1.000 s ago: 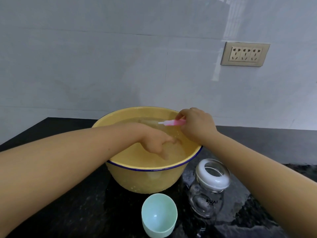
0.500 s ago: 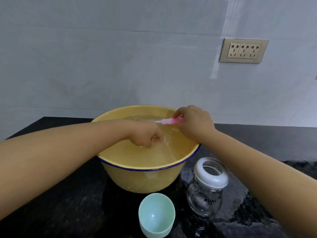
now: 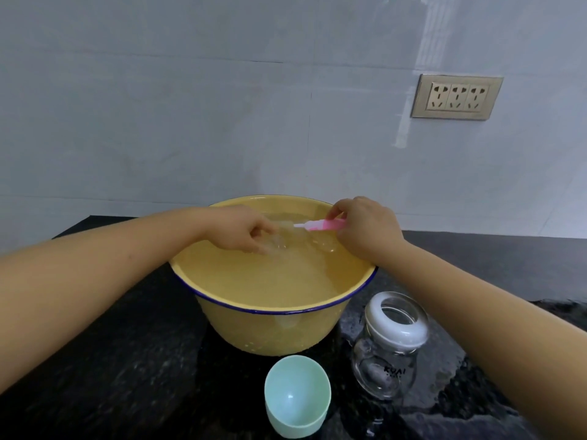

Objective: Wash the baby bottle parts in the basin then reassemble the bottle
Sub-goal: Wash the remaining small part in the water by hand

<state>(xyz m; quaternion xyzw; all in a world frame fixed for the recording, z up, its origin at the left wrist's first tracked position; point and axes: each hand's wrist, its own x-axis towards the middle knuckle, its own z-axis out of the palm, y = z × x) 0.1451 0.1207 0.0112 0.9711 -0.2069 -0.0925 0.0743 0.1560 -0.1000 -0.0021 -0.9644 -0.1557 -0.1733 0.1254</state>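
**Black stone counter, yellow basin, both hands at the water**

Black speckled countertop (image 3: pixel 95 360) runs up to a pale grey tiled wall (image 3: pixel 190 122), where a beige socket plate (image 3: pixel 456 97) with three outlets sits high on the right. A yellow enamel basin (image 3: pixel 273 331) with a thin blue rim stands in the middle of the counter, filled well up with water (image 3: pixel 270 281).

Both forearms reach in from the near corners and cross the basin's rim. The left hand (image 3: pixel 241 235) is at the water's surface near the far side, its thumb and fingers curled in a pinch on a clear part (image 3: pixel 279 242). The part is see-through and half in the water, so its shape is hard to make out. The right hand (image 3: pixel 368 230) hangs over the far right of the basin with its fingers closed round the handle of a small pink brush (image 3: pixel 320 225). The brush's white tip points left toward the clear part, and the two are near each other.

In front of the basin, on the near right, a clear glass bottle (image 3: pixel 384 369) stands upright with a white ring (image 3: pixel 409 336) on its open neck. The right forearm passes just beside it. The counter around it shines wet. A mint-green cap (image 3: pixel 297 408) rests left of the bottle, just in front of the basin, with its hollow side facing up and toward the camera.
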